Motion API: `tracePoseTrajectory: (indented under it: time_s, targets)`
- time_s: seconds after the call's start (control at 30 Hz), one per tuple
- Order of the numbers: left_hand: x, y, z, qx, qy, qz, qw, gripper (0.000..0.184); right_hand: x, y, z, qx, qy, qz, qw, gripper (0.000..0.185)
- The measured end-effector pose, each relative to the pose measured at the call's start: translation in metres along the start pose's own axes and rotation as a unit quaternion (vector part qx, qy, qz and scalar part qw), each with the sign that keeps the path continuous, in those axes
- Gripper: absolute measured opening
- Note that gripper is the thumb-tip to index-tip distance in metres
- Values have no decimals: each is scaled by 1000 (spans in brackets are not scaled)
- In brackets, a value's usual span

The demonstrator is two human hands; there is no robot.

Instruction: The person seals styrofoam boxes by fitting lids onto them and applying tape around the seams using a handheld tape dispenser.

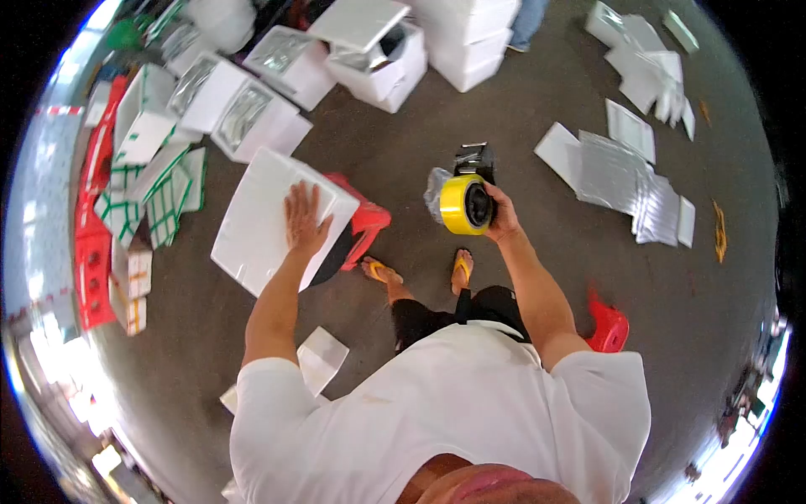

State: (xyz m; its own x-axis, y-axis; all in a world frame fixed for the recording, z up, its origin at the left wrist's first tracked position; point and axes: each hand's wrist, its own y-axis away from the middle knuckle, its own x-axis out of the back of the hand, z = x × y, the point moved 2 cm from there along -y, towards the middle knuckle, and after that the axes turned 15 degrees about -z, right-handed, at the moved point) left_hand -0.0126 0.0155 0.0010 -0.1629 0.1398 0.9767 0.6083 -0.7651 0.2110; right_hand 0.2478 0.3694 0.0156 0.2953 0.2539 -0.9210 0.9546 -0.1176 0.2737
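My left hand (306, 217) lies flat, fingers spread, on the top of a white foam box (256, 227). The box rests on a red plastic stool (366, 223), with something black between them at the near side. My right hand (503, 215) is wrapped round a tape dispenser (480, 206) carrying a wide roll of yellow tape (457, 204). Its dark head (474, 158) points away from me, and a loose crumpled piece of clear tape (435, 191) hangs at its left. The dispenser is held apart from the box, to its right.
Open foam boxes (260, 122) with silvery liners stand ahead on the left, near a tall white stack (470, 50). Silver sheets and foam lids (617, 172) lie on the floor at right. A red stool (609, 326) stands right of me; green-taped boxes (151, 189) are far left.
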Motion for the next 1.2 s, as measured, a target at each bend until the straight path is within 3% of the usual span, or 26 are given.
tracePoseTrajectory:
  time_s: [0.07, 0.1, 0.17, 0.2, 0.23, 0.37, 0.4, 0.43, 0.53, 0.57, 0.63, 0.67, 0.73, 1.0, 1.07, 1.2]
  targets:
    - [24, 8, 27, 32, -18, -33, 999, 83, -8, 0, 6, -33, 24, 40, 998, 34]
    - [-34, 1, 65, -2, 76, -11, 997, 82, 11, 22, -1, -49, 53, 100, 992, 34]
    - [-13, -16, 43, 7, 74, 10, 997, 83, 9, -29, 11, -46, 73, 64, 994, 27]
    - [17, -19, -1, 11, 29, 20, 999, 83, 5, -80, 46, -55, 42, 70, 995, 25]
    - [18, -20, -2, 27, 28, 17, 999, 84, 0, -83, 53, -74, -1, -15, 997, 26]
    - [21, -23, -2, 38, 39, 18, 998, 87, -14, -89, 68, -89, -63, -32, 994, 27]
    - [29, -23, 7, 52, 50, 82, 994, 80, -26, -84, 65, -87, -62, -27, 994, 28]
    - [44, -30, 19, 46, 50, 82, 994, 80, -44, -76, 64, -85, -62, -21, 994, 28]
    - [123, -44, 81, -74, 295, 178, 936, 51, -51, -67, 67, -91, -49, -29, 994, 30]
    - [142, -48, 98, -67, 296, 174, 937, 51, -50, -57, 75, -107, -37, -39, 993, 30]
    - [160, -62, 124, -140, 297, 64, 942, 45, -63, -55, 67, -130, -19, -35, 991, 29]
    - [162, -65, 133, -146, 296, 76, 941, 45, -64, -49, 61, -126, -13, -29, 992, 29]
    - [164, -71, 137, -146, 307, -8, 940, 39, -68, -43, 63, -113, -21, -47, 992, 28]
    - [166, -72, 145, -194, 296, -92, 931, 23, -58, -18, 58, -150, 1, -66, 987, 29]
    - [162, -74, 144, -254, 249, -107, 928, 19, -55, -12, 61, -149, 1, -67, 986, 30]
    - [157, -81, 135, -230, 317, -193, 900, 15, -61, -3, 60, -172, 0, -68, 983, 31]
